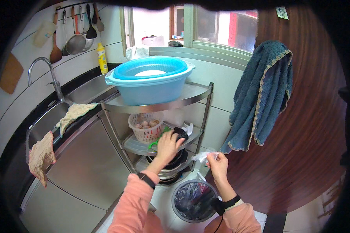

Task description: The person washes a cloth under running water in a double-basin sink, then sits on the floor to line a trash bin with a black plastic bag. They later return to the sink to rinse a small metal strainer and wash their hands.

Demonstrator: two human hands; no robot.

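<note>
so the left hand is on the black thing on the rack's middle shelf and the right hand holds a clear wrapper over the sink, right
Not quite. The head view shows the right hand holding the wrapper above the bin, not the sink. The left hand is on the black thing on the middle shelf.

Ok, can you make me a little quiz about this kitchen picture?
1. True or false: the blue basin sits on the rack's top shelf.
2. What does the right hand hold? A) spoon B) clear wrapper C) egg
3. The left hand reaches a black thing on the ____ shelf.

Key: 1 true; 2 B; 3 middle.
</note>
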